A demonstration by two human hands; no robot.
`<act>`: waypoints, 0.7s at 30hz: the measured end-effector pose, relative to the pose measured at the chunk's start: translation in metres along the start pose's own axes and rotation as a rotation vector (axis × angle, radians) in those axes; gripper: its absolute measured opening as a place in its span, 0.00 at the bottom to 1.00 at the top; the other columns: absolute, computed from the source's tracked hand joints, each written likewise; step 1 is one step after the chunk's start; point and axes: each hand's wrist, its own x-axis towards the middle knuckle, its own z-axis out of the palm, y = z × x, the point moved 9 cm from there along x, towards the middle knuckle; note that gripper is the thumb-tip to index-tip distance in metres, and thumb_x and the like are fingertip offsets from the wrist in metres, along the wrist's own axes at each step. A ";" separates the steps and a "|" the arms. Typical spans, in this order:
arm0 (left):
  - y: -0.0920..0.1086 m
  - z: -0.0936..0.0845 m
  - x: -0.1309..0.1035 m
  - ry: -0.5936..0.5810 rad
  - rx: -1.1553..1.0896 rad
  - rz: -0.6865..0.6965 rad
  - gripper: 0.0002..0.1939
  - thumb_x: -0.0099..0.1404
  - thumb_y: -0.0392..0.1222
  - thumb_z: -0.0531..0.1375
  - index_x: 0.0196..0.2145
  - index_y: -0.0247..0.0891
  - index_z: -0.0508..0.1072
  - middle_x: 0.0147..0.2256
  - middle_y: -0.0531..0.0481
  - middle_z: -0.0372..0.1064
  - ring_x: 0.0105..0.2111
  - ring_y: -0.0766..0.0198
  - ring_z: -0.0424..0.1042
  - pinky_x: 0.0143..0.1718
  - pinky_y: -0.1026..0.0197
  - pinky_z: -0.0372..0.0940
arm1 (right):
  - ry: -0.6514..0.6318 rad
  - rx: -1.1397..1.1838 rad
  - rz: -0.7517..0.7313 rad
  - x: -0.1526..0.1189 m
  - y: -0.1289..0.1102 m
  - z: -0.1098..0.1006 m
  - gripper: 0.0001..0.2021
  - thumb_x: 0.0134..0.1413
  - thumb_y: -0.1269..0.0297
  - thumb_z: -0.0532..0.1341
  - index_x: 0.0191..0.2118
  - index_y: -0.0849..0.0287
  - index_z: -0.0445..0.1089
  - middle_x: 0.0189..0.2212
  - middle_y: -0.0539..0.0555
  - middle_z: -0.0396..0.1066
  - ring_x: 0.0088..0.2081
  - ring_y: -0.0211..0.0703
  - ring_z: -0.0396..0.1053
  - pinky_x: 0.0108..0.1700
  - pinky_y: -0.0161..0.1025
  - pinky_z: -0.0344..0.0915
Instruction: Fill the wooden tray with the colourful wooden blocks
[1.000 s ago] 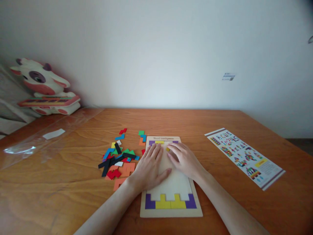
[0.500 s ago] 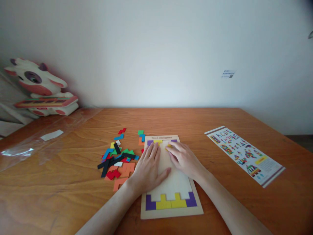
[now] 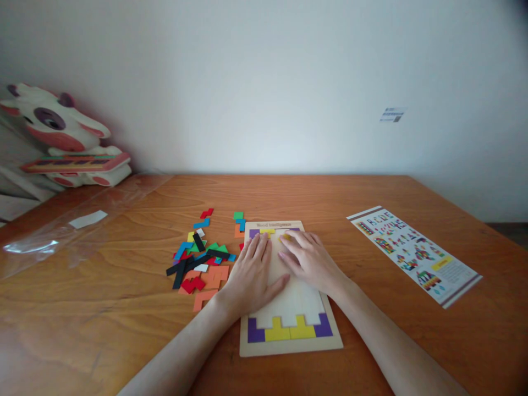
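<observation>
Lying flat over the left side of a pale wooden puzzle board (image 3: 289,347) in the head view, the left hand (image 3: 249,280) has its thumb held wide, fingers close together, and no piece visible in its grasp. The right hand (image 3: 311,258) is bent, its fingertips at a small yellow piece (image 3: 284,237) near the board's far edge; whether they pinch it or only touch it cannot be told.

The one board rests on the brown wooden table (image 3: 124,330). Its near edge carries a fitted row: two purple corner pieces (image 3: 256,333) with two yellow pieces (image 3: 277,331) between them. At the far edge, one yellow piece (image 3: 267,231) lies between two purple pieces (image 3: 253,233), partly covered by the hands. The pale floor showing between the rows suggests most of the filling remains.

Left of the board lies a mixed heap of flat coloured pieces (image 3: 214,275), overlapping too much for a full count: two white ones and at least four black ones show. One green piece (image 3: 238,215) lies just beyond the board's far left corner.

Around them are one printed pattern sheet (image 3: 412,256), one clear plastic bag (image 3: 124,203) and one cow-shaped keyboard toy (image 3: 74,163).
</observation>
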 end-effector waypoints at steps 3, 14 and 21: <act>0.001 0.000 0.001 -0.001 0.004 0.004 0.41 0.70 0.63 0.48 0.64 0.22 0.58 0.66 0.27 0.52 0.68 0.41 0.49 0.67 0.42 0.50 | -0.035 -0.045 0.047 0.003 -0.001 0.005 0.20 0.68 0.55 0.54 0.59 0.58 0.68 0.58 0.64 0.67 0.58 0.58 0.64 0.55 0.55 0.61; 0.000 0.002 0.000 0.020 0.039 0.017 0.41 0.70 0.64 0.47 0.65 0.25 0.58 0.67 0.29 0.52 0.68 0.42 0.49 0.66 0.41 0.52 | -0.010 -0.029 0.086 0.008 -0.002 0.005 0.25 0.69 0.53 0.51 0.63 0.63 0.62 0.59 0.65 0.66 0.59 0.57 0.63 0.57 0.55 0.58; 0.000 0.001 0.000 0.027 0.037 0.021 0.41 0.70 0.64 0.47 0.65 0.25 0.58 0.67 0.29 0.52 0.68 0.42 0.50 0.66 0.41 0.52 | 0.021 0.056 0.017 0.001 -0.005 0.005 0.20 0.68 0.59 0.54 0.60 0.60 0.66 0.57 0.60 0.72 0.58 0.52 0.66 0.62 0.54 0.55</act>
